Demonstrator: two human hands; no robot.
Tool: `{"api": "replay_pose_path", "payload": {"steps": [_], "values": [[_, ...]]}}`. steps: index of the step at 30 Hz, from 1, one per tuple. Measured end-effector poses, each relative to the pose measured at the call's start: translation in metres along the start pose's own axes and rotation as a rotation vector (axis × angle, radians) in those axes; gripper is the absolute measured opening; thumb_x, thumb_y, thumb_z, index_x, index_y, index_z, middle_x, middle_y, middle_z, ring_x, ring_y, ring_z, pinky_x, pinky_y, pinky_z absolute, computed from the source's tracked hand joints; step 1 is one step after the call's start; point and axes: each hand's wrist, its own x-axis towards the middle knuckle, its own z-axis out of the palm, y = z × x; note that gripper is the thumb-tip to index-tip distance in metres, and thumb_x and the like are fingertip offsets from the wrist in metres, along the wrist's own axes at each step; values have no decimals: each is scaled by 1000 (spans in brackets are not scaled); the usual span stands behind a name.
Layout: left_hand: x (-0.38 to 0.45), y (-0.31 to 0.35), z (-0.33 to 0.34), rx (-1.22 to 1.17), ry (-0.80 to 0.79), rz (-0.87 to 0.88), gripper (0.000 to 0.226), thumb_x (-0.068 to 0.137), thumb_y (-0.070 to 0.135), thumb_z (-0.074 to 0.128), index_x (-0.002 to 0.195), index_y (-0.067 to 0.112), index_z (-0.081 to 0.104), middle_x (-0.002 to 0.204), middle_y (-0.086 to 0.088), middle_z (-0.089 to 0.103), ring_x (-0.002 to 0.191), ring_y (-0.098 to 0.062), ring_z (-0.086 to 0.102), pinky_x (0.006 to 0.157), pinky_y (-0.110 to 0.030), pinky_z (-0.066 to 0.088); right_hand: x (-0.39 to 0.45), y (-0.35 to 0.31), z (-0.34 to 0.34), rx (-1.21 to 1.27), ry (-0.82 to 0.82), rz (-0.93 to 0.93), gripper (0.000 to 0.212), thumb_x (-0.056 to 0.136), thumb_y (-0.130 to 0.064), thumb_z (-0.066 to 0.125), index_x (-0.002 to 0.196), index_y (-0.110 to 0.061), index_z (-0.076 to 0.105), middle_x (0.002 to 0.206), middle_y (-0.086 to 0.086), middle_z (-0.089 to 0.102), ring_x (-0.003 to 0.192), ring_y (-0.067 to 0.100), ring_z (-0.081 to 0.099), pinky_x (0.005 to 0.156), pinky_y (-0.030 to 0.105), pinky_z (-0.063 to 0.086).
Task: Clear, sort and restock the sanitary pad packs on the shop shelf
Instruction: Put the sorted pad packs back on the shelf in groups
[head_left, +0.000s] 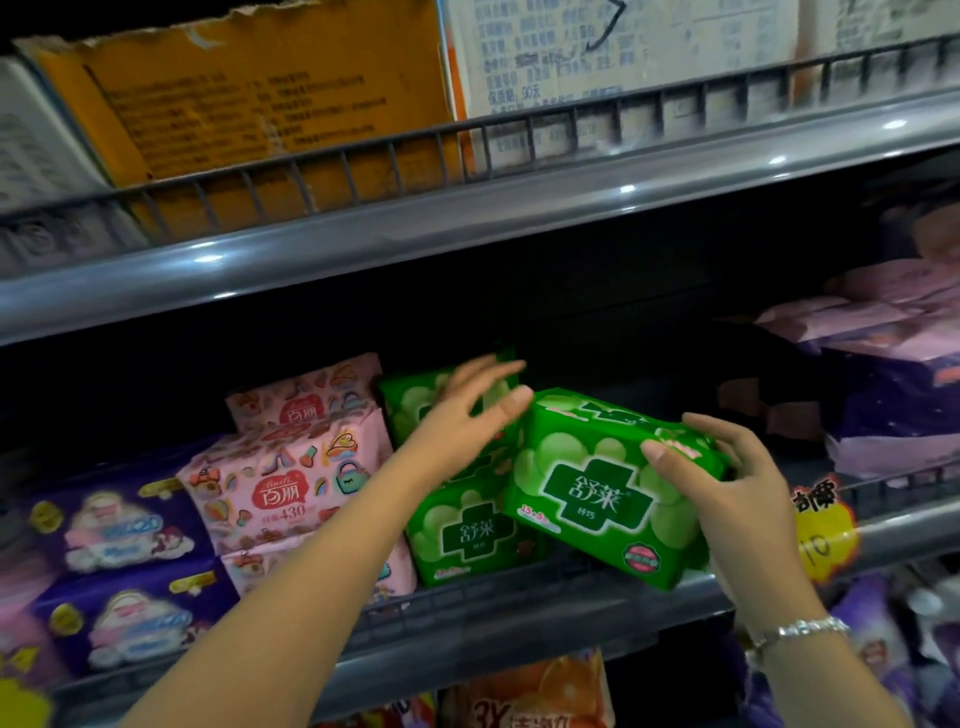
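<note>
Right hand (727, 488) grips tilted green pack (602, 488) at frame centre, on shelf (519, 618) front edge; left hand (467, 410) spread wide, fingers straight, over stacked green packs (457, 530) beside pink packs (291, 478)

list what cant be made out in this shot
Head view only:
- Green stack: upper packs hidden behind the left hand.
- Held green pack: right end covered by the right hand.
- Shelf back: too dark.
- Purple packs: blurred, cut by the right edge.
- Carton print: too blurred to read.
</note>
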Motion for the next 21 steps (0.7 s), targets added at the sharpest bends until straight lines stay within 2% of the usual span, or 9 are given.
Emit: {"api": "replay_pose_path", "payload": {"steps": [2,3,6,9,12,15,17,19,21], "values": [[-17,11,2,-93,-169,26,63,71,58,62,130,51,40,152,6,29,140,-12,27,113,-31,27,-2,-5,2,44,-43,-7,55,50,-32,81,103,-28,66,106,1,67,84,17,72,64,32,58],[-24,14,0,-178,-212,2,74,64,58,74,129,53,40,147,6,37,136,-14,39,110,-33,35,-4,-7,3,73,-73,-7,54,51,-30,80,103,-27,66,107,3,68,81,15,72,61,27,57],[-33,14,-8,-371,-237,-38,95,45,38,94,124,53,43,125,10,57,112,-15,63,97,-36,51,-9,-7,12,152,-158,-5,53,56,-27,77,107,-26,63,113,3,67,85,13,72,61,24,57],[-38,16,-17,-396,-77,-5,73,50,22,86,114,36,53,112,2,66,99,-16,69,86,-35,57,-8,-2,23,142,-200,-35,63,64,-36,73,123,-33,54,131,-8,57,113,5,61,87,25,56],[-34,9,-29,-387,162,9,64,50,25,86,105,33,53,103,6,68,93,-12,69,82,-31,57,-5,6,33,78,-339,-35,68,72,-55,67,133,-50,39,149,-14,38,137,1,36,110,32,38],[-27,2,-36,-220,297,-13,64,57,17,90,104,33,51,101,12,63,91,-4,64,79,-19,53,-6,18,46,19,-477,48,69,81,-46,53,145,-45,27,153,-22,29,137,-5,31,114,30,33],[-23,-5,-40,-59,328,-53,64,60,20,90,110,30,52,107,10,59,96,-6,59,80,-20,49,-9,26,55,-3,-555,89,64,82,-46,49,140,-54,23,144,-35,31,125,-18,37,108,22,36],[-18,-11,-45,176,333,-99,61,61,23,89,113,23,58,127,-1,52,117,-18,51,92,-23,41,-10,37,62,-60,-602,130,61,81,-54,49,134,-64,21,128,-49,37,115,-22,40,107,25,35],[-14,-11,-52,422,281,-130,64,64,30,87,121,22,60,151,-6,31,139,-24,30,110,-28,26,-10,45,68,-107,-615,166,58,83,-58,47,132,-68,17,115,-55,37,116,-15,43,107,29,35]]}}
